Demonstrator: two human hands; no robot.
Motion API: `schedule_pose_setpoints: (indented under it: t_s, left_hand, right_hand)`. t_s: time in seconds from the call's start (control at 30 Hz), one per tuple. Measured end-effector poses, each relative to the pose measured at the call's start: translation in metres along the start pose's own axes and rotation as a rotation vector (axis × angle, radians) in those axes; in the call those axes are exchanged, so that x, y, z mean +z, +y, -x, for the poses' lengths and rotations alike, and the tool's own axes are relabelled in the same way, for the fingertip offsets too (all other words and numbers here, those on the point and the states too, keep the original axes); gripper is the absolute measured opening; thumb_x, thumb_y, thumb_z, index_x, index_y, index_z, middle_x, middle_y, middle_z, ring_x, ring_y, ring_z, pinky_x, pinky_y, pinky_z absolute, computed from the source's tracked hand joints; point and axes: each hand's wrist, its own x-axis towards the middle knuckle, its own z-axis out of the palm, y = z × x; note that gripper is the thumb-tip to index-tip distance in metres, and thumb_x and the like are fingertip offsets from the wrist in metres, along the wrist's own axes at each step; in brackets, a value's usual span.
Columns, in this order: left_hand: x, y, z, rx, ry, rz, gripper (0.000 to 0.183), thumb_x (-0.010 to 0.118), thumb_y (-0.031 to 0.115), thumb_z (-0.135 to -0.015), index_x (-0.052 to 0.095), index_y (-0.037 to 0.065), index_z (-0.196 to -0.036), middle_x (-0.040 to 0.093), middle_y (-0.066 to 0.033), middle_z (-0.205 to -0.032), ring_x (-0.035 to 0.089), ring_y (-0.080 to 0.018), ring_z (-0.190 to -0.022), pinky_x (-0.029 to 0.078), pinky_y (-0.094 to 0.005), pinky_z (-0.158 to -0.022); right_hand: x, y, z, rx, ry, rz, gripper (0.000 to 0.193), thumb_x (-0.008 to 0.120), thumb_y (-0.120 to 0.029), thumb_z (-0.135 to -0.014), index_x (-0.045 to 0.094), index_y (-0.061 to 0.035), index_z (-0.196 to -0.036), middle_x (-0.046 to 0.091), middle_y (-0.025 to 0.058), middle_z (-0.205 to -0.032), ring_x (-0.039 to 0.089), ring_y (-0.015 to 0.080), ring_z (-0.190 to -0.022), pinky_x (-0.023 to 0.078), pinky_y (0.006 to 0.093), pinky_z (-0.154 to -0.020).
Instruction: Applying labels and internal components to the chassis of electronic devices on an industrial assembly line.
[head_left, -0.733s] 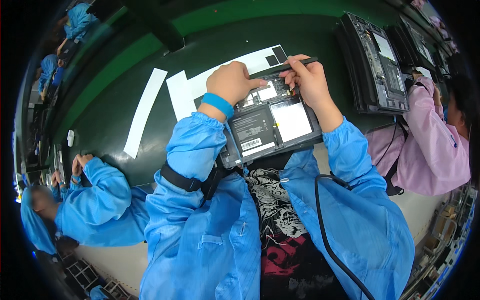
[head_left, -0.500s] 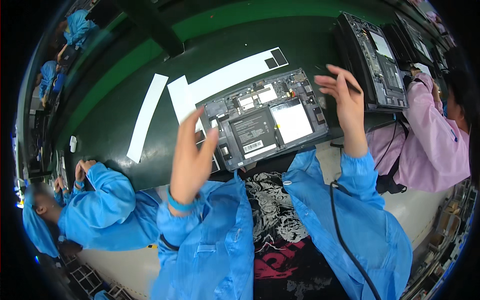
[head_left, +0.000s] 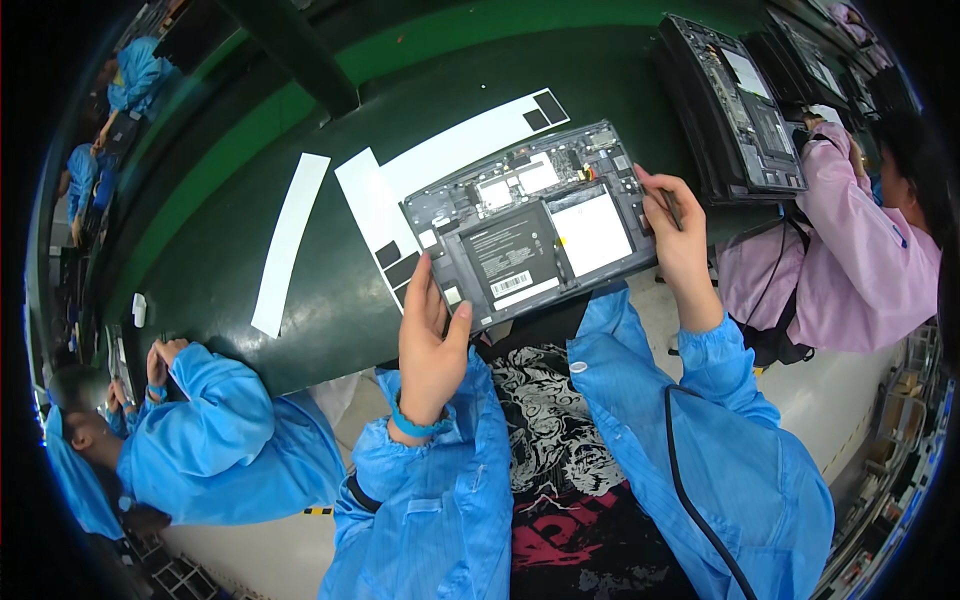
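Left hand and right hand moved in to opposite edges of open dark-grey laptop base | left grips it; right clasps slim black tool | base at dark-green worktop near edge, apparently steadied

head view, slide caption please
Left hand and right hand at the edges of an uncovered laptop base, white strips on the green table

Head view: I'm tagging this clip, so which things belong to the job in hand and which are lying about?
Job in hand:
opened laptop base, left hand and right hand at its edges
dark slim tool, right hand

Apparently lying about:
white strip
white sheets with black patches
small white object
laptop stack
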Motion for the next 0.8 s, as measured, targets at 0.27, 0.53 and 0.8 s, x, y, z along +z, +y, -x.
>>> schedule_pose_setpoints:
  t_s: [0.27, 0.53, 0.8]
  left_hand:
    - [-0.028, 0.044, 0.035, 0.266, 0.222, -0.09, 0.062, 0.044, -0.013, -0.089, 0.022, -0.006, -0.147, 0.024, -0.0195, -0.154, 0.029, -0.0292, -0.141, 0.031, -0.036, -0.112]
    - [-0.057, 0.065, 0.067, 0.302, 0.421, -0.091, 0.06, 0.045, -0.012, -0.091, 0.023, -0.007, -0.146, 0.024, -0.0238, -0.153, 0.032, -0.0302, -0.139, 0.033, -0.0338, -0.11]
    - [-0.092, 0.073, 0.08, 0.305, 0.499, 0.036, 0.057, 0.046, -0.013, -0.089, 0.03, -0.009, -0.143, 0.032, -0.0231, -0.15, 0.037, -0.0299, -0.137, 0.033, -0.0348, -0.11]
  right_hand:
    - [0.032, -0.049, 0.042, -0.295, 0.109, -0.268, 0.015, 0.052, 0.004, -0.093, 0.051, -0.0033, -0.107, 0.052, 0.0201, -0.136, 0.052, 0.0028, -0.082, 0.042, 0.0184, -0.07]
    - [0.071, -0.065, 0.047, -0.32, 0.054, -0.278, 0.015, 0.052, 0.002, -0.094, 0.051, -0.0043, -0.108, 0.052, 0.0208, -0.136, 0.05, 0.0019, -0.076, 0.044, 0.0182, -0.069]
    - [0.117, -0.081, 0.035, -0.272, -0.086, -0.305, 0.014, 0.052, 0.001, -0.095, 0.052, -0.0045, -0.108, 0.052, 0.0196, -0.136, 0.051, 0.0024, -0.079, 0.044, 0.0182, -0.07]
